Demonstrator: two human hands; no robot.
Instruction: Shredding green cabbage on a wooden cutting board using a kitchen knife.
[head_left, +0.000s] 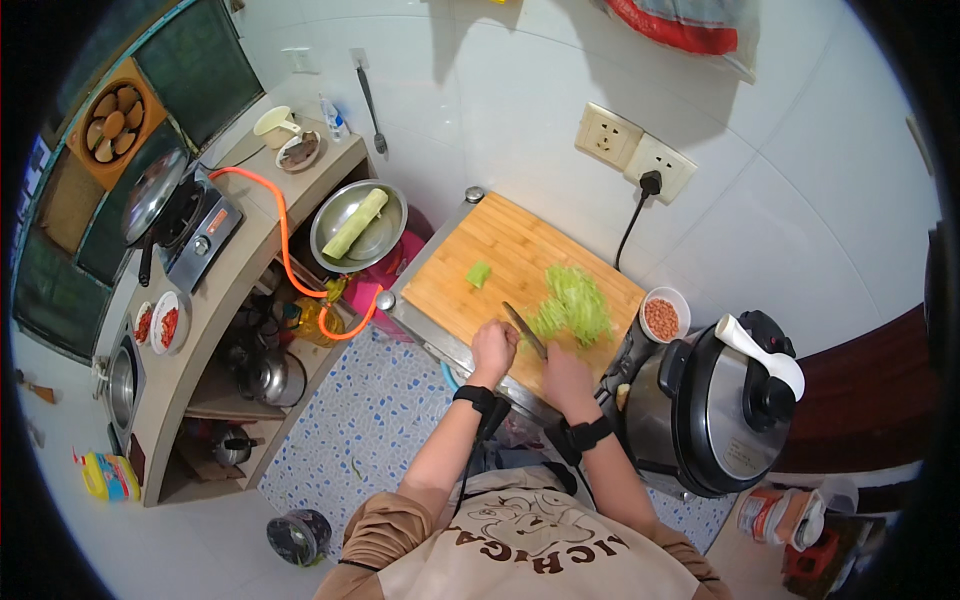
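Note:
A bamboo cutting board (450, 262) lies on a metal-edged stand before me. My right hand (568, 379) grips a kitchen knife (525, 330), its blade pointing up and left across the board. My left hand (494, 349) is at the board's near edge, left of the blade, with its fingers curled; whether something is under or in them cannot be told. A heap of shredded pale green vegetable (574, 304) lies beyond the knife on the right. One short green chunk (478, 274) sits apart from it, farther left. A peeled green stalk (355, 223) rests in a steel basin (322, 225) beyond the board's left side.
A bowl of pinkish pieces (662, 319) and a large electric pressure cooker (712, 420) with a white spoon (765, 356) on its lid stand right. An orange hose (281, 217) runs from the gas stove (201, 232) at left. A black plug (651, 182) hangs its cord behind the board.

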